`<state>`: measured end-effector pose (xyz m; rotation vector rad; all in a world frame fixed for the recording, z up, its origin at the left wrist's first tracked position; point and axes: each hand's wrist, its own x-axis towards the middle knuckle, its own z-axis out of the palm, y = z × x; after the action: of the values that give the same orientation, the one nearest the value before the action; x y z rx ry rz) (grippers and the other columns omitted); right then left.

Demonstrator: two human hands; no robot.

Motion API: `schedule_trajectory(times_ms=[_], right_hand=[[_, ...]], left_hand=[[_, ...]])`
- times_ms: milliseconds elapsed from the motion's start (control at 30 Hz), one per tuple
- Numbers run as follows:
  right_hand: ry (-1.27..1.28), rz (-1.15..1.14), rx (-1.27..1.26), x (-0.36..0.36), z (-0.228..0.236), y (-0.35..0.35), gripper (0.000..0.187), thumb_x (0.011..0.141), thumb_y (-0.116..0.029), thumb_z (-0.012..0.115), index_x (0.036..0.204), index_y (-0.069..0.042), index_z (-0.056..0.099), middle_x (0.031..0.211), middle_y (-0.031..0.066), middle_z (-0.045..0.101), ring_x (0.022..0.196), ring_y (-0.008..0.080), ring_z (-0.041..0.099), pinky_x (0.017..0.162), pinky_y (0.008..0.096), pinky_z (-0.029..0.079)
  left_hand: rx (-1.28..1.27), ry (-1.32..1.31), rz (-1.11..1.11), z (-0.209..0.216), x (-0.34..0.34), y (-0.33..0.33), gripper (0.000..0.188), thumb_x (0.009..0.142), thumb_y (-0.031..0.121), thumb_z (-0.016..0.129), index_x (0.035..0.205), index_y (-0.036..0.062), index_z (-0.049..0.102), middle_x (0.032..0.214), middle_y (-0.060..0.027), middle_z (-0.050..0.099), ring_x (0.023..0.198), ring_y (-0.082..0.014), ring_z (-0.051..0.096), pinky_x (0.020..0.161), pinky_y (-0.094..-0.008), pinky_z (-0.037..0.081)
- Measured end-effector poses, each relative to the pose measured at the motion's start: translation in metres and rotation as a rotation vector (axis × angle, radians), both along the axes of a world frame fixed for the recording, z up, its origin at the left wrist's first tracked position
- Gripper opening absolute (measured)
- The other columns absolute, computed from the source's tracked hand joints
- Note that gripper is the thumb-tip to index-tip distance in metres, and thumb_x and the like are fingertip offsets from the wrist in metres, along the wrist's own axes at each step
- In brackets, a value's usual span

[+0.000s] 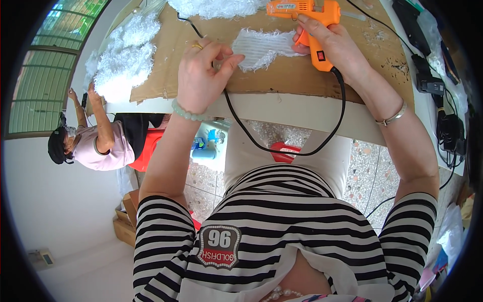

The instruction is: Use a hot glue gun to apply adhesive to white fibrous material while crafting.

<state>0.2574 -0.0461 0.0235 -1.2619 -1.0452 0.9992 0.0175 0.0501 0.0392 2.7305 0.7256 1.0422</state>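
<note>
Because the right hand (342,45) is wrapped around the orange glue gun (327,14), with fingertips by its trigger, the tool looks steady and ready to squeeze; its nozzle points leftward. Left of that grip, just beside the gun, lies a shaggy white fabric piece (261,48), its ribbed face up, perhaps to leave that side workable. At its other edge, the left hand (204,70) has loosely curled fingers with thumb and index close together; I cannot tell whether they pinch anything. From the gun's handle the black cord (302,154) sags toward the wearer and runs up under the left hand, probably slack for free movement. Beneath both hands, brown cardboard (292,84) seems to shield the white table (302,106). Farther left of the grips sits a fluffy white heap (126,58), and beyond it a co-worker in pink (103,148) reaches upward.
</note>
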Motion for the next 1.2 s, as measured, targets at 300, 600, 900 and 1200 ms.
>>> schedule_trajectory(times_ms=[300, 600, 900, 1200], right_hand=[[-0.003, -0.046, 0.1, -0.004, 0.004, 0.002, 0.036, 0.095, -0.036, 0.051, 0.101, -0.002, 0.061, 0.089, 0.0043, 0.063, 0.081, 0.0132, 0.063, 0.077, 0.0272, 0.051], [-0.02, -0.005, -0.032, -0.008, 0.004, 0.004, 0.035, 0.094, -0.036, 0.053, 0.097, -0.002, 0.062, 0.088, 0.0024, 0.063, 0.082, 0.0107, 0.061, 0.077, 0.0253, 0.048], [-0.037, -0.025, 0.022, -0.01, 0.0, 0.002, 0.035, 0.094, -0.036, 0.053, 0.096, -0.003, 0.063, 0.085, 0.0012, 0.063, 0.08, 0.0076, 0.056, 0.074, 0.0236, 0.045], [-0.03, 0.002, -0.01, -0.006, 0.0, 0.002, 0.038, 0.094, -0.038, 0.053, 0.096, -0.002, 0.063, 0.085, 0.0024, 0.063, 0.08, 0.0082, 0.056, 0.074, 0.024, 0.045]], left_hand=[[0.209, 0.104, -0.14, -0.009, 0.0, -0.005, 0.02, 0.067, 0.007, 0.075, 0.084, 0.0059, 0.065, 0.087, -0.0074, 0.06, 0.082, -0.0278, 0.058, 0.07, -0.0362, 0.048], [0.181, 0.141, -0.24, -0.007, 0.016, 0.014, 0.008, 0.073, 0.004, 0.067, 0.077, 0.0078, 0.061, 0.084, -0.004, 0.059, 0.087, -0.0253, 0.056, 0.077, -0.0369, 0.044], [0.243, 0.086, -0.062, -0.003, 0.028, 0.016, 0.016, 0.07, 0.007, 0.071, 0.082, 0.0079, 0.06, 0.083, -0.0053, 0.06, 0.084, -0.0259, 0.058, 0.077, -0.0391, 0.046], [0.099, 0.073, -0.21, -0.001, -0.004, -0.019, 0.022, 0.074, 0.013, 0.073, 0.091, 0.0032, 0.062, 0.084, -0.0087, 0.067, 0.077, -0.024, 0.06, 0.077, -0.0377, 0.048]])
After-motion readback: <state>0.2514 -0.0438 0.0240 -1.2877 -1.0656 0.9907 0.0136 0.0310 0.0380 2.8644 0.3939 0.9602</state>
